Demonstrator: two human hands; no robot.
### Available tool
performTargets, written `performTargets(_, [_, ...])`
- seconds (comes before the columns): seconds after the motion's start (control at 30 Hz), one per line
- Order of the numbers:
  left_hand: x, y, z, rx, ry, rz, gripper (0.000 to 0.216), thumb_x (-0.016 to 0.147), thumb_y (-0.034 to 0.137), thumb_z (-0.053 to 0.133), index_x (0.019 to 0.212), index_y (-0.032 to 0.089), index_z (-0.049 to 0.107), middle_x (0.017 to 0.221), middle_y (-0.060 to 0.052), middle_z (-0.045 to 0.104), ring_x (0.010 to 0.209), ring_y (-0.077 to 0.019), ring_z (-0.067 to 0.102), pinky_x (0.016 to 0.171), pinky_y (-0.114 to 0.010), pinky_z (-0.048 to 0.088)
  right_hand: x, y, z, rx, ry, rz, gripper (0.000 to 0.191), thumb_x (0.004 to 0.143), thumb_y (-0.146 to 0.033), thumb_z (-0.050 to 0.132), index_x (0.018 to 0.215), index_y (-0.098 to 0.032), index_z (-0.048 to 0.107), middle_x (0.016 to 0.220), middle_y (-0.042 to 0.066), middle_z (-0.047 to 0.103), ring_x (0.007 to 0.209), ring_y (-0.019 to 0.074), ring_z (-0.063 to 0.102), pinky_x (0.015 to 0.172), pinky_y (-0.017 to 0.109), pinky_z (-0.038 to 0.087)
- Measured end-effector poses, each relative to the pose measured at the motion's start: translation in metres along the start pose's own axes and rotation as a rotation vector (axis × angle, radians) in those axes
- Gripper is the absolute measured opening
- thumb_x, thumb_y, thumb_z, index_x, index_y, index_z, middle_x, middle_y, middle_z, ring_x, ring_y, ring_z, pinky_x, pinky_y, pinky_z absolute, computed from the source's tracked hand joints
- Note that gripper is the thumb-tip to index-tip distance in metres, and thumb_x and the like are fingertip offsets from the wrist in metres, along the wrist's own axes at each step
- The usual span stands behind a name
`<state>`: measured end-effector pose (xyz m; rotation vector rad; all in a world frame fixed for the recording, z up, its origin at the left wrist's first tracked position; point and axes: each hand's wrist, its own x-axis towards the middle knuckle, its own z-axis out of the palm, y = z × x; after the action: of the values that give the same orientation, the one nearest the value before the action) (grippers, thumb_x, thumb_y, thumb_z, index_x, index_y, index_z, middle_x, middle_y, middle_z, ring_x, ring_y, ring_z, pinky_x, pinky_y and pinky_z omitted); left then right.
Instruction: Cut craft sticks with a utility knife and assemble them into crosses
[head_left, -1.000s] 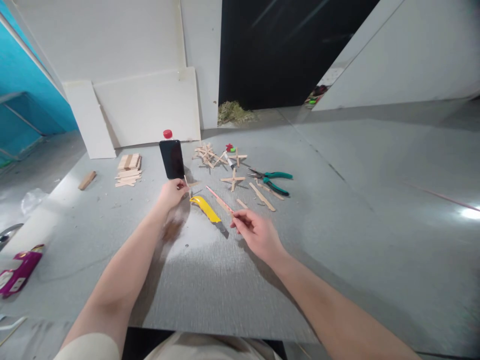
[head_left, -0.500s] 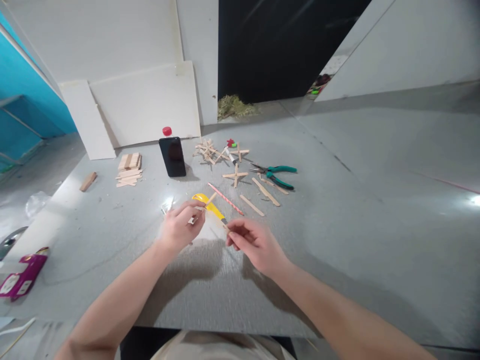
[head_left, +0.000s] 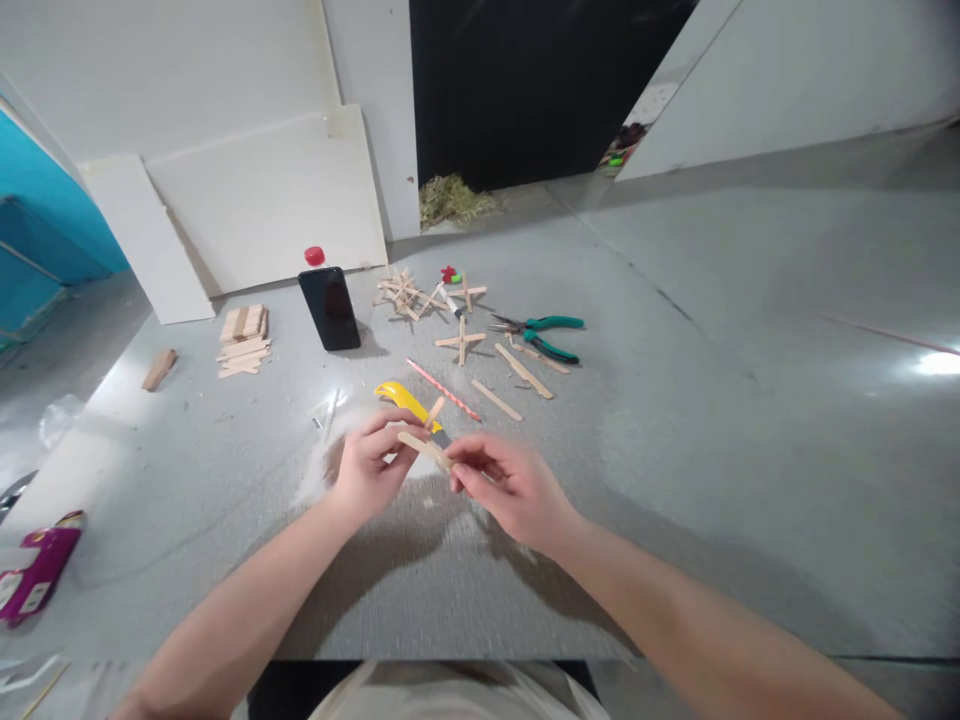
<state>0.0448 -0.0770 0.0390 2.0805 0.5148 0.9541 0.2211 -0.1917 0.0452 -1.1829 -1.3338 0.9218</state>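
Observation:
My left hand is closed, its fingertips pinching a short craft stick that points up and away. Close beside it, my right hand pinches the end of another craft stick, whose free end reaches toward the left fingers. Whether the two sticks touch, I cannot tell. Just beyond the hands lies a yellow utility knife, its front end partly covered by the stick and fingers. A red-and-white striped pencil rests past it, with a loose craft stick to its right.
Green-handled needle-nose pliers lie at the right, near loose sticks. Crossed sticks and a pile of them sit farther back. A phone leans upright before a red-capped bottle. Stacked sticks are left.
The right hand's stick has swung into clear view, pointing left toward my left hand. My left hand has moved slightly nearer the right one. The whole view has shifted a little.

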Motion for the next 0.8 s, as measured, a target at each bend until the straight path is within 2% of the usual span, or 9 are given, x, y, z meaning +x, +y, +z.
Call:
performTargets(0.17, [-0.001, -0.006, 0.0, -0.167, -0.033, -0.072, 0.004, 0.091, 0.026, 0.07, 0.091, 0.023, 0.072, 0.103, -0.004, 0.062, 0.092, -0.016, 0.072, 0.089, -0.04, 0.064, 0.001, -0.002, -0.005, -0.073, 0.029, -0.037, 0.014, 0.092, -0.027, 0.057, 0.095, -0.022, 0.069, 0.072, 0.001, 0.068, 0.065, 0.0147, 0.064, 0.064, 0.027, 0.052])
performTargets(0.47, [-0.005, -0.015, 0.004, -0.353, -0.008, -0.177, 0.016, 0.086, 0.035, 0.078, 0.092, 0.021, 0.073, 0.112, -0.006, 0.063, 0.096, -0.0174, 0.072, 0.093, -0.042, 0.064, 0.0, -0.003, -0.006, -0.138, 0.05, -0.089, 0.014, 0.091, -0.024, 0.056, 0.089, -0.021, 0.07, 0.07, 0.0, 0.069, 0.062, 0.0131, 0.063, 0.062, 0.025, 0.05])
performTargets(0.7, [-0.004, -0.009, 0.005, -0.388, -0.001, -0.175, 0.015, 0.082, 0.031, 0.082, 0.087, 0.019, 0.075, 0.104, -0.005, 0.066, 0.085, -0.0165, 0.075, 0.078, -0.031, 0.065, 0.002, 0.0, -0.005, -0.174, 0.052, -0.11, 0.014, 0.091, -0.022, 0.056, 0.09, -0.021, 0.07, 0.069, 0.0, 0.07, 0.06, 0.0122, 0.063, 0.059, 0.023, 0.049])
performTargets(0.8, [-0.004, -0.004, 0.005, -0.379, -0.004, -0.179, 0.013, 0.081, 0.028, 0.083, 0.087, 0.019, 0.076, 0.103, -0.006, 0.068, 0.084, -0.0167, 0.075, 0.076, -0.03, 0.064, 0.003, 0.002, -0.005, -0.185, 0.053, -0.118, 0.014, 0.091, -0.021, 0.057, 0.092, -0.022, 0.07, 0.07, 0.0, 0.071, 0.06, 0.0121, 0.063, 0.058, 0.023, 0.049])
